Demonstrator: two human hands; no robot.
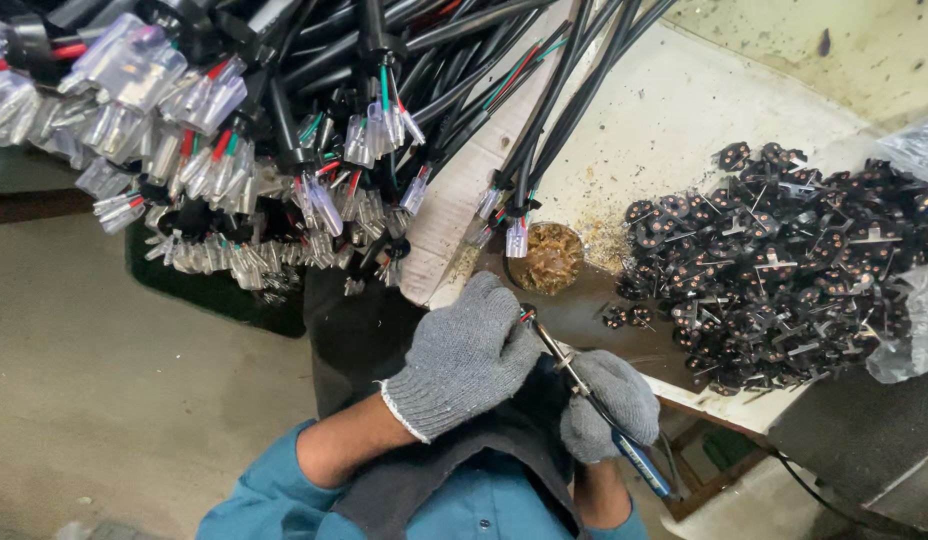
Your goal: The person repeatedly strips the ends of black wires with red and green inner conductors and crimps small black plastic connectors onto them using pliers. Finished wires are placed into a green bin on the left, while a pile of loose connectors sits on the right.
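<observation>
Gloved, my left hand pinches one cable end while my right hand grips a soldering iron at the surface's near edge; work looks early, with many cables hanging and a heap of black plug inserts unused.

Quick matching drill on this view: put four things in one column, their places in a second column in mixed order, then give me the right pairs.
Things:
1. bundle of black cables
2. pile of small black parts
3. soldering iron
4. small round tin

Places:
A. heaped at the right on the bench
B. held in the right hand, tip near the left hand
C. hanging across the upper left
D. on the bench just below the cable ends

Pairs: 1-C, 2-A, 3-B, 4-D
</observation>
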